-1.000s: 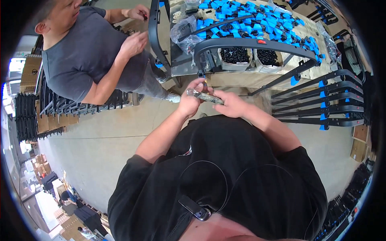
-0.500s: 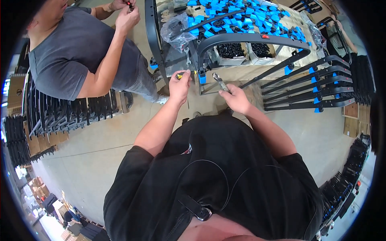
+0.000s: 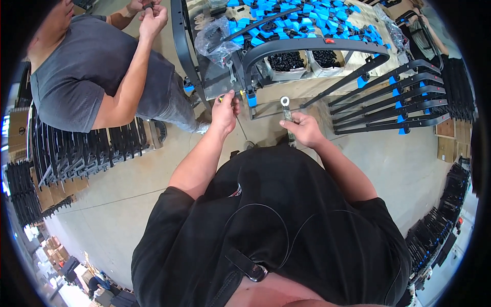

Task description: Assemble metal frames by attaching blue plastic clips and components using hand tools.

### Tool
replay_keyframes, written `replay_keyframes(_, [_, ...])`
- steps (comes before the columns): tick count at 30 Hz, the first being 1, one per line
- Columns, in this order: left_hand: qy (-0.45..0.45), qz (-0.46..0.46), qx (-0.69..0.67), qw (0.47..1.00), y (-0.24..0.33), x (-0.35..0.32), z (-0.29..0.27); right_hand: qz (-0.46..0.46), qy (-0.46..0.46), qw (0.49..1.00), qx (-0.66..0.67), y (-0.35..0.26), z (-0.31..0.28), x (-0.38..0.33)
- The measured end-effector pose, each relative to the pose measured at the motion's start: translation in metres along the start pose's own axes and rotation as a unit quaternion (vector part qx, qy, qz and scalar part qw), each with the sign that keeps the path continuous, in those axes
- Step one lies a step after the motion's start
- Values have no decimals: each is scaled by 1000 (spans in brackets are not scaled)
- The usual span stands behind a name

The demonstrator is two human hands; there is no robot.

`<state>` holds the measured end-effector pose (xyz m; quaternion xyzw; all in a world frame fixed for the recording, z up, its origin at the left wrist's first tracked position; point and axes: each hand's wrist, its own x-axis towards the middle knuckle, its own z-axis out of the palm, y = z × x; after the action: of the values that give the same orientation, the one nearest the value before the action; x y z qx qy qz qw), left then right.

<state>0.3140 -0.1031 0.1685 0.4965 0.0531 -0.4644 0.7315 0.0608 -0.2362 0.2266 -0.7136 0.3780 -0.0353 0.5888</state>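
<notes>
My left hand (image 3: 225, 108) pinches a small yellow-tipped piece at the lower end of a curved black metal bar (image 3: 312, 47), right beside its blue end cap (image 3: 251, 100). My right hand (image 3: 304, 128) is closed around a silver ring-ended wrench (image 3: 286, 107), held upright just in front of the workbench edge. The two hands are about a hand's width apart.
A workbench (image 3: 286, 87) carries several blue caps (image 3: 307, 20), two bins of black parts (image 3: 303, 60) and a clear plastic bag (image 3: 217, 37). Black bars with blue caps (image 3: 394, 102) are stacked at right. Another person in a grey shirt (image 3: 97, 77) stands at left beside racks of black frames (image 3: 76, 153).
My hands separated from in front of my chest and reached forward. The left went to the end of the curved bar; the right carried the wrench toward the bench. The other person raised both hands.
</notes>
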Motion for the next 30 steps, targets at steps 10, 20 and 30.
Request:
replay_keyframes(10, [-19, -35, 88, 995, 16, -7, -1, -2, -94, 982, 166, -3, -8, 9])
replay_keyframes(20, [32, 69, 125, 989, 2, -9, 6, 25, -42, 969, 240, -16, 14, 30])
replay_keyframes(30, [-8, -11, 77, 997, 14, -15, 13, 119, -106, 981, 106, -32, 44, 38])
